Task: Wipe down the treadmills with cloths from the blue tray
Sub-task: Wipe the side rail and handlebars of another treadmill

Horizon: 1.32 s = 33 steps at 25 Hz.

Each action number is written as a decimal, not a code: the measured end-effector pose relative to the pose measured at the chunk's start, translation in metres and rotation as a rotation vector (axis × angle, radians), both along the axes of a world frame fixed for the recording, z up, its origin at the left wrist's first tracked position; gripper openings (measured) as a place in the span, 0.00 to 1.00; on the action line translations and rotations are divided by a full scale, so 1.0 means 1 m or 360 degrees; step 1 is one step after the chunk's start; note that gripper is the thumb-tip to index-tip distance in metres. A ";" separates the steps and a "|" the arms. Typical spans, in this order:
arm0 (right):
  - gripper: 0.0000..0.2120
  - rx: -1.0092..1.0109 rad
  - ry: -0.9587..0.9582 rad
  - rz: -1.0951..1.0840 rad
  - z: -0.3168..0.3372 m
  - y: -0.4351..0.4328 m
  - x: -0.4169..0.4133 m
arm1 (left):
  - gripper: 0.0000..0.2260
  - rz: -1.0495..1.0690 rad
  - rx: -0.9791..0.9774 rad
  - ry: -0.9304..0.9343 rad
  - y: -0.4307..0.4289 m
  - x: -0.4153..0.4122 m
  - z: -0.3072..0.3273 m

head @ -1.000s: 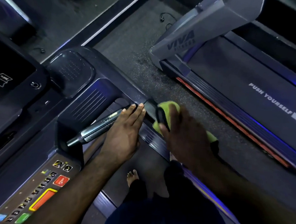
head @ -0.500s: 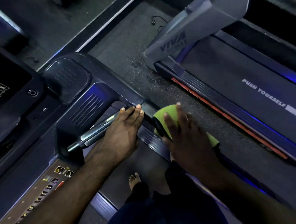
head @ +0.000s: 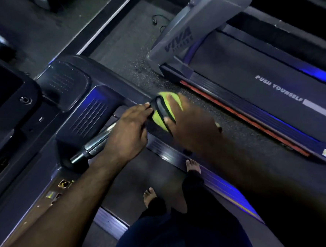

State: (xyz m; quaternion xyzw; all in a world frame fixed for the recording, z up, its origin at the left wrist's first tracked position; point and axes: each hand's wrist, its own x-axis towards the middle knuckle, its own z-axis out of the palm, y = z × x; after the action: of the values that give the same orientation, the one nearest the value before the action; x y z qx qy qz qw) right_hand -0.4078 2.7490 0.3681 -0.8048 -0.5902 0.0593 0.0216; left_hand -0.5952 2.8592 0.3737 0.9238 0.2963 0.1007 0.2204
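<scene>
I stand on a dark treadmill [head: 94, 107], looking down at its right handrail. A yellow-green cloth [head: 164, 107] is wrapped around the black handrail end, and my right hand [head: 189, 125] presses and grips it there. My left hand [head: 127, 132] lies palm down over the chrome grip bar [head: 93, 145], its fingertips touching the handrail just left of the cloth. Nothing is held in the left hand. The blue tray is out of sight.
A second treadmill [head: 258, 76] with "PUSH YOURSELF" on its belt stands to the right across a speckled floor strip [head: 136, 50]. The console buttons [head: 63, 184] sit at lower left. My bare feet [head: 149, 196] rest on the belt below.
The right hand has slid the cloth leftward along the handrail, closer to the left fingertips. The view has shifted down and left, hiding most console buttons.
</scene>
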 end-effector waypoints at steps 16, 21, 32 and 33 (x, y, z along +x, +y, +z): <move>0.31 0.0034 -0.0007 -0.0331 0.004 -0.094 -0.009 | 0.56 -0.0515 0.0281 0.0688 -0.002 0.014 -0.019; 0.25 -0.0036 -0.0195 -0.0724 -0.005 -0.062 0.002 | 0.52 -0.0691 0.0223 0.0681 0.007 0.061 -0.019; 0.25 0.0029 -0.0053 -0.0681 -0.012 -0.087 0.023 | 0.30 -0.0677 0.0683 0.0349 0.013 0.072 -0.039; 0.28 -0.0012 0.0091 -0.0696 -0.008 -0.064 0.028 | 0.30 -0.0668 0.0672 0.0351 0.012 0.073 -0.038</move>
State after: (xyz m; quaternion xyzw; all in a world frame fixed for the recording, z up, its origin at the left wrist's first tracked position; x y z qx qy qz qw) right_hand -0.3797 2.6855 0.3604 -0.9117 -0.4006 0.0780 0.0477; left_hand -0.5225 2.8715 0.3360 0.9955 0.0939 0.0116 0.0064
